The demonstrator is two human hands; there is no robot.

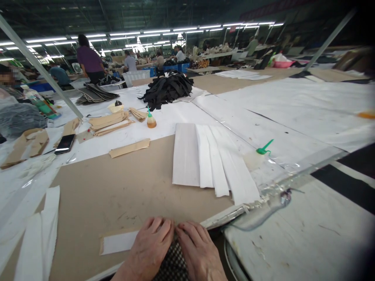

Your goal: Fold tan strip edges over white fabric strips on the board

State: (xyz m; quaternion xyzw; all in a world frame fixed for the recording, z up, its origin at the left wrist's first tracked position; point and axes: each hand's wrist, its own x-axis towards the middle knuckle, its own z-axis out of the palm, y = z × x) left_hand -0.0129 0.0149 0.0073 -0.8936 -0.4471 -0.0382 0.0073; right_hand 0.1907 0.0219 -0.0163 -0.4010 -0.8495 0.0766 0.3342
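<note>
My left hand [150, 246] and my right hand [197, 249] sit side by side at the near edge of the brown cardboard work surface [111, 191]. Their fingers are curled and pressed down on a white strip with a tan border [117, 242] that lies flat in front of me. The fingertips of both hands nearly touch each other. Below the wrists a checked dark fabric [172, 265] shows. A fan of white strips [211, 160] lies farther out on the cardboard.
A glue bottle with a green nozzle [259, 154] lies at the right, an amber one [151, 121] stands behind. Tan strips [129, 148], a phone [65, 143], black pieces [168, 89] and more white strips [38, 234] surround. People work at far tables.
</note>
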